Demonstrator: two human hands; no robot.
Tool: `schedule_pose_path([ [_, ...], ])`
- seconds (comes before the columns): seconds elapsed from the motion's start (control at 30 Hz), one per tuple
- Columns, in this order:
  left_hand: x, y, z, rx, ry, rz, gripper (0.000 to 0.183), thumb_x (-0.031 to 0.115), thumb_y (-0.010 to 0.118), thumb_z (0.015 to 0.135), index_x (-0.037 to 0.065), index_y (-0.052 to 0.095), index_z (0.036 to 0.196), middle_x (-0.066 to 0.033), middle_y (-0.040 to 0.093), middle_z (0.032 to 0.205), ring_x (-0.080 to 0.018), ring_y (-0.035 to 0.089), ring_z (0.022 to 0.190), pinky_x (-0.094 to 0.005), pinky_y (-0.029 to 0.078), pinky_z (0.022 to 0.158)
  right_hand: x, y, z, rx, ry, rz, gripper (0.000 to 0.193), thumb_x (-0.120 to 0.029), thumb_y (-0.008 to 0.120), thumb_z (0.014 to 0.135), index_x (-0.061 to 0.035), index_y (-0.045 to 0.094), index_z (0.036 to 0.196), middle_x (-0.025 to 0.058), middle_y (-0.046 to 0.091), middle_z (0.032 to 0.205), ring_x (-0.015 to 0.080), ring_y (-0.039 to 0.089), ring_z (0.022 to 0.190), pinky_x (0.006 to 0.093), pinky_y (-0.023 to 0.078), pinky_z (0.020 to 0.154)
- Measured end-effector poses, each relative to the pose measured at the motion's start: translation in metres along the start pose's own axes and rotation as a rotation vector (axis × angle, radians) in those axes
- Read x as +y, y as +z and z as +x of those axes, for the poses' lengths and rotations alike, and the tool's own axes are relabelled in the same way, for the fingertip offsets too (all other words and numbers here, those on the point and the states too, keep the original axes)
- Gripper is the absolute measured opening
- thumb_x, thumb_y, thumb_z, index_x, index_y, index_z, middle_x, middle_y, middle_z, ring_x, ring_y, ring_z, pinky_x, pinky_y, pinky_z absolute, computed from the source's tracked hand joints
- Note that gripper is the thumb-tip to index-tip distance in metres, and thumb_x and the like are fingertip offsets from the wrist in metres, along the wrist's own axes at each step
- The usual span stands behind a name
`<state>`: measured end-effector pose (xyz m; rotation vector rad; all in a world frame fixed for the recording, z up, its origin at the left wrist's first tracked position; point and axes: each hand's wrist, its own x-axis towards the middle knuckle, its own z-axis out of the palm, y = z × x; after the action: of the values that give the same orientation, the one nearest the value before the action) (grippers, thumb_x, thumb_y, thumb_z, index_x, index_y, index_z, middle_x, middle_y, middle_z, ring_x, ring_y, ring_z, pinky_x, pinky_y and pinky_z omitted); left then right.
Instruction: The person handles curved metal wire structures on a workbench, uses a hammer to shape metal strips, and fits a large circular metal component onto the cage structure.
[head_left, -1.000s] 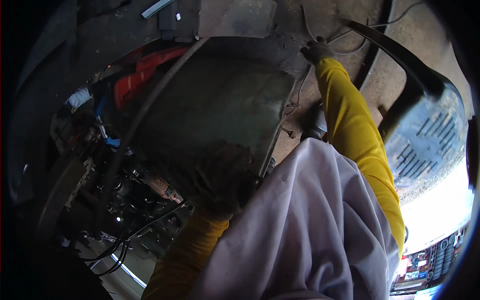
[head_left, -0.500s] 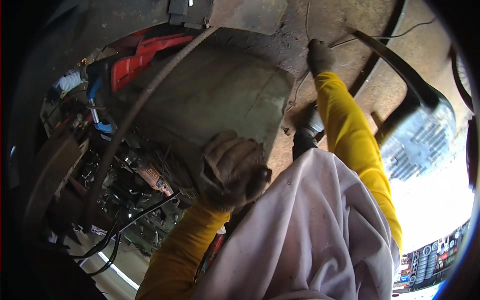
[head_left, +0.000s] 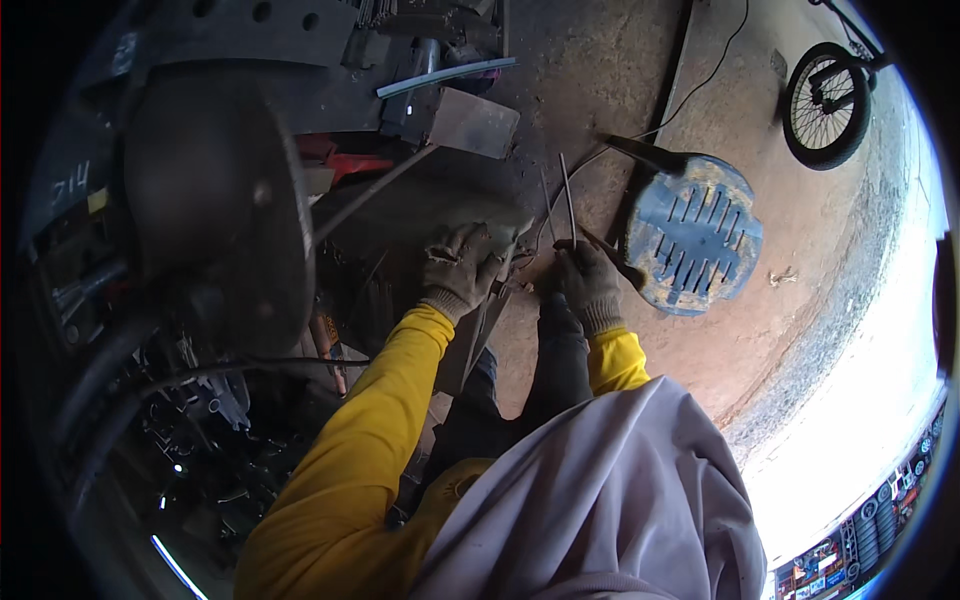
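Around the blue slotted seat (head_left: 697,238) we see a stained reddish-brown floor (head_left: 740,365); right of it, a grey strip (head_left: 850,300) meets glaring daylight (head_left: 850,440). Left of it, our view darkens into deep shade.

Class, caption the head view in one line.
Right hand grips a thin rod, left hand at the edge of the table.

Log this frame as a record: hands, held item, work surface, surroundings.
left_hand: gloved left hand, fingers loosely spread, on or just above the dark tabletop near its corner
right_hand: gloved right hand, closed
held_item: thin rod, projecting from the right hand
right_side: worn blue slotted seat
upper_right: bicycle wheel
upper_middle: pale blue strip
unclear: left hand's contact with tabletop
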<state>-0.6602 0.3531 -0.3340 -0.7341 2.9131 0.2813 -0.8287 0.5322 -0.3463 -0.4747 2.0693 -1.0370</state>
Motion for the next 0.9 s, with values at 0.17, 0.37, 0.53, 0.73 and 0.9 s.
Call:
schedule_pose_path([
  [0.17,0.047,-0.066,-0.024,-0.081,-0.023,-0.053,0.053,0.05,0.053,0.095,0.015,0.054,0.134,-0.0145,0.048,0.142,-0.0376,0.054,0.122,-0.0487,0.046,0.101,-0.048,-0.042,-0.047,0.119,-0.23,-0.156,0.025,-0.019,0.064,0.091,-0.0139,0.069,0.115,0.0144,0.068,0.106,0.0345,0.066,0.099,0.0417,0.053,0.08],
  [0.37,0.069,-0.096,-0.143,-0.405,0.138,-0.234,0.044,0.04,0.058,0.094,0.016,0.058,0.131,-0.011,0.061,0.127,-0.0345,0.06,0.115,-0.0454,0.048,0.098,-0.077,-0.043,-0.078,-0.194,-0.415,-0.424,0.026,-0.016,0.058,0.092,-0.0128,0.07,0.115,0.0161,0.07,0.103,0.0355,0.067,0.096,0.0442,0.054,0.081],
  [0.53,0.046,-0.134,-0.222,-0.659,-0.011,-0.278,0.035,0.041,0.054,0.095,0.019,0.065,0.12,-0.0099,0.067,0.118,-0.0322,0.063,0.111,-0.0448,0.048,0.096,-0.096,-0.022,-0.125,-0.375,-0.555,-0.599,0.025,-0.017,0.057,0.093,-0.0107,0.07,0.113,0.0171,0.071,0.101,0.0366,0.068,0.095,0.0448,0.054,0.081],
  [0.73,-0.012,-0.172,-0.312,-0.387,-0.099,-0.271,0.04,0.04,0.051,0.097,0.014,0.062,0.126,-0.0158,0.065,0.123,-0.0329,0.06,0.118,-0.0461,0.047,0.099,-0.153,0.017,-0.241,-0.328,-0.835,-0.641,0.023,-0.012,0.057,0.093,-0.005,0.07,0.111,0.0146,0.073,0.103,0.0335,0.069,0.093,0.0408,0.055,0.08],
  [0.9,-0.011,-0.242,-0.43,-0.193,-0.685,-0.747,0.056,0.047,0.062,0.092,0.019,0.052,0.139,-0.0187,0.06,0.133,-0.0376,0.058,0.123,-0.0453,0.045,0.104,-0.195,0.086,-0.328,-0.472,-1.152,-0.449,0.028,-0.016,0.056,0.097,-0.0043,0.068,0.12,0.0118,0.073,0.098,0.0268,0.069,0.086,0.0363,0.055,0.078],
])
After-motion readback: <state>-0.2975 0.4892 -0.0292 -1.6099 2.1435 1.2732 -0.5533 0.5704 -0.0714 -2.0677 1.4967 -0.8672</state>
